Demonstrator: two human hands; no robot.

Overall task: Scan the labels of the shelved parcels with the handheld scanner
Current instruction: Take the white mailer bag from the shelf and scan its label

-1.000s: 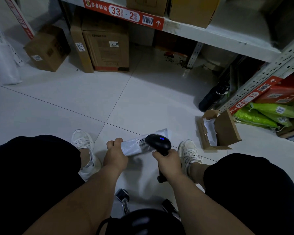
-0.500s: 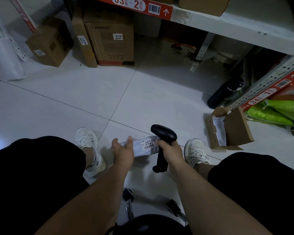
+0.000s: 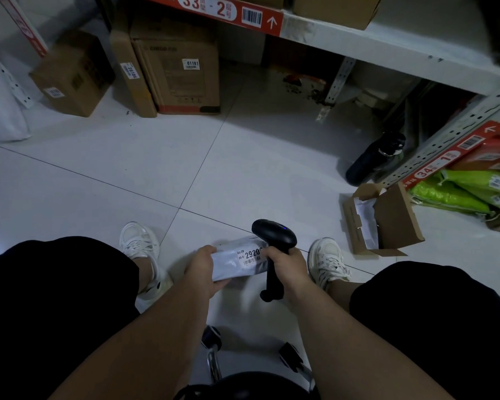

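My left hand (image 3: pixel 204 269) grips the left end of a small grey-white parcel bag (image 3: pixel 231 262), held low between my knees. Its white label (image 3: pixel 250 256) with large digits and a barcode faces up. My right hand (image 3: pixel 287 269) grips the handle of a black handheld scanner (image 3: pixel 274 236), whose head sits over the parcel's right end and covers part of the label. A small blue light shows on the scanner's head.
Brown boxes (image 3: pixel 179 73) with labels stand on the floor under the red-edged shelf (image 3: pixel 225 11). An open small carton (image 3: pixel 384 223), a dark bottle (image 3: pixel 373 157) and green bags (image 3: pixel 456 192) lie at the right rack. A wheeled stool base (image 3: pixel 214 359) is below me.
The parcel has turned so its label faces up more fully and my left hand has wrapped round its end. The scanner has tipped upright at the parcel's right end. The view has tilted down.
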